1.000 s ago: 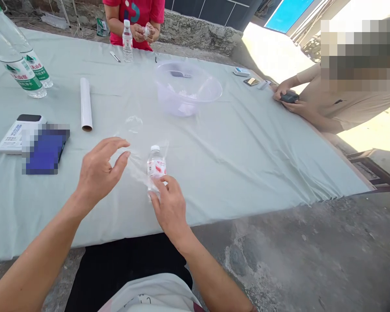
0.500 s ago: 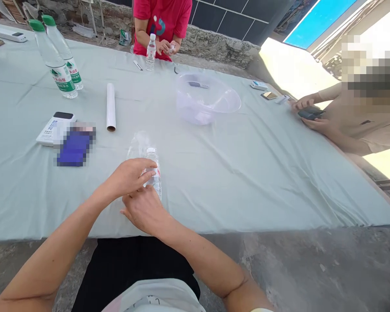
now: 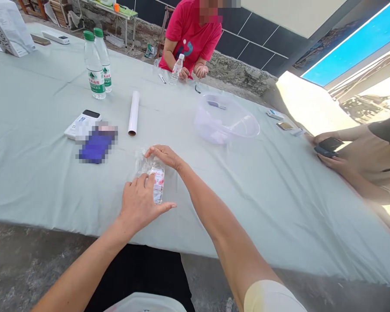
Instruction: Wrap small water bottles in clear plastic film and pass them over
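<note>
A small clear water bottle [image 3: 158,177] with a pink and white label lies on the table before me, its cap end pointing away. Crumpled clear plastic film [image 3: 142,164] is at the bottle's upper left side. My left hand [image 3: 138,197] rests along the bottle's left side, fingers stretched and thumb spread wide, fingertips touching the label. My right hand [image 3: 165,157] arches over the cap end, its bent fingertips closed on the film. The cap is hidden beneath that hand.
A white roll [image 3: 134,113], a power bank [image 3: 82,125] and a blurred blue packet [image 3: 96,145] lie beyond my left hand. Two green-capped bottles [image 3: 95,78] stand farther back. A clear plastic basin [image 3: 247,128] is at the right. Two people sit around the cloth-covered table [image 3: 247,208].
My right hand has moved from the bottle's lower end to its cap end. My left hand has drawn back and spread its fingers. The view has shifted left.
</note>
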Demonstrator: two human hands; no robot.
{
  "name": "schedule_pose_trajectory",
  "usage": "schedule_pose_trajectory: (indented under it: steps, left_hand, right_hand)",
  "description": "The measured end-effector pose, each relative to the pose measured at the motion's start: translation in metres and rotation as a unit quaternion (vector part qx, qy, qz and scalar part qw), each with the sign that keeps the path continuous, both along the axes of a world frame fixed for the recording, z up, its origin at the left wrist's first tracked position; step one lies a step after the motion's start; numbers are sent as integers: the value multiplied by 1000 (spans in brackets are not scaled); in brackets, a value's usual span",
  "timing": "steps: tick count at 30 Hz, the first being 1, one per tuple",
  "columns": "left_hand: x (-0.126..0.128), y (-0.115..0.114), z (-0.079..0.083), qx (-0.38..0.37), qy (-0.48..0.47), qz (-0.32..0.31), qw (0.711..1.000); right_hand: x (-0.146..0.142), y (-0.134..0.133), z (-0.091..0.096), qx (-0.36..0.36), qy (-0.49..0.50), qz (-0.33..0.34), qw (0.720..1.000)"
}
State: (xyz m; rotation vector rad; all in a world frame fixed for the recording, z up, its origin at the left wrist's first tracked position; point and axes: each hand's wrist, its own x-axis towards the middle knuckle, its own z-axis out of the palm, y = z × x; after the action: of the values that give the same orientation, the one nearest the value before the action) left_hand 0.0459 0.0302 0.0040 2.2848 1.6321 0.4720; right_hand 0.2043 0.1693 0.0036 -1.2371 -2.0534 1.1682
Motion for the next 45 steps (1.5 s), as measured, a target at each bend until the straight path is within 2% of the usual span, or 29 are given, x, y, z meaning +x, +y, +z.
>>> schedule_pose_trajectory:
  steps: [3,7,10,12,14,16,21,23,25,28,31,33,34,35,37,39,40,42,45]
  left_hand:
    - [1,-8,-9,32,23,42,998]
    - [-24,-15,-24,75,23,93,993]
    - [-46,-16,-31,105,19,143,984]
    - [-56,-12,-32,128,12,164,978]
    - [-65,-5,-35,144,2,169,975]
    - [-76,4,-38,152,1,181,972]
    - [-105,12,-42,169,-13,230,958]
    - [-104,4,-39,201,-74,231,949]
    - [-93,-5,-37,220,-143,202,944]
    - [-69,-13,-42,182,-181,154,954]
    - [-59,-12,-52,130,-218,184,950]
    - [-64,-8,-53,86,-302,217,924]
    - [-68,-5,-52,53,-365,226,902]
    - [-72,-2,-49,18,-435,230,870]
    - [-76,6,-40,-41,-568,229,790]
    - [-72,15,-29,-76,-653,227,718]
    - [-67,21,-24,-85,-676,230,695]
    - [-52,33,-15,-104,-700,231,668]
    - [-23,55,-7,-133,-717,197,655]
  right_hand:
    - [2,20,-8,-38,-79,-10,996]
    - [20,13,2,-19,-119,-13,993]
    - [32,3,14,-82,-114,23,990]
    - [32,1,18,-132,-75,35,988]
    - [24,3,16,-142,-22,22,989]
    - [9,8,9,-119,12,-11,993]
    - [-31,19,-14,-47,9,-54,997]
    - [-42,21,-19,-39,30,-60,997]
    - [-51,20,-24,-47,67,-62,995]
    - [-62,17,-30,-78,129,-62,987]
    - [-63,8,-35,-101,167,-93,976]
    - [-57,-3,-35,-114,181,-118,970]
    - [-52,-10,-34,-125,192,-121,966]
    - [-46,-19,-32,-139,205,-116,962]
    - [-35,-39,-24,-158,236,-102,953]
    - [-26,-59,-12,-142,245,-117,952]
    - [-23,-67,-5,-123,238,-137,954]
    - [-15,-79,9,-81,222,-182,954]
    - [0,-81,29,-29,226,-249,941]
